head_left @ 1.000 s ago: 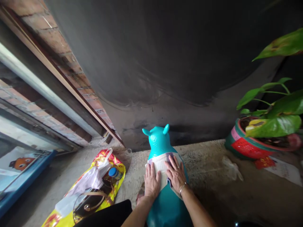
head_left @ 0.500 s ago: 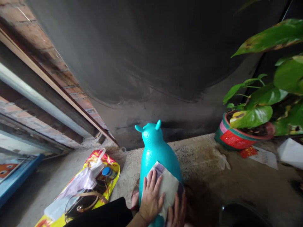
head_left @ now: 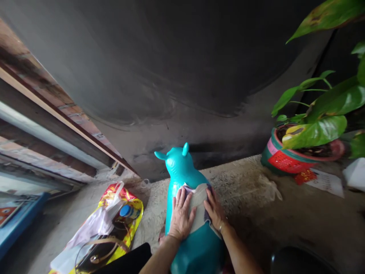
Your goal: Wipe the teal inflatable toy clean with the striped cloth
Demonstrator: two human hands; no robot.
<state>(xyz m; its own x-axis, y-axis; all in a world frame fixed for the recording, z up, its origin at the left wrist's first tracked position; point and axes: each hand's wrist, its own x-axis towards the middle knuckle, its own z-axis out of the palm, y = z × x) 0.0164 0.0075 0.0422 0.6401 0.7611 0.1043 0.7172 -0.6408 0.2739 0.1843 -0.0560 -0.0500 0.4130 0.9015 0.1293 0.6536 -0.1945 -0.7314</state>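
**Flat-handed on a cloth [head_left: 200,201] over a turquoise toy [head_left: 196,249]**

Lays the left hand [head_left: 180,217] flat, fingers slightly spread, on the left part of the pale, purple-edged cloth. Rests the right hand [head_left: 215,212] along its right side, fingers pointing forward. Leaves the two hands apart, with a strip of cloth in between; apparently clamps nothing.

Has the animal-shaped toy at lower middle, under the cloth, with head and ears toward a dark panel [head_left: 171,68]. Looks to be partway through rubbing or pressing the cloth on the curved back. Seems to call next for flat palms, even pressure, and attention to the loose near edge at the right.

Meets the panel just beyond the toy's head, so allows little reach forward; cannot tell about contact there. Runs, on the left, toward a red-and-yellow bag [head_left: 138,222] near the toy, with a blue-capped bottle [head_left: 125,211] on it. Offers a wider stretch of floor [head_left: 313,224] on the right, as far as the plant pot [head_left: 289,163]. Needs care at lower right around a dark rounded thing [head_left: 302,262], too unclear to name.
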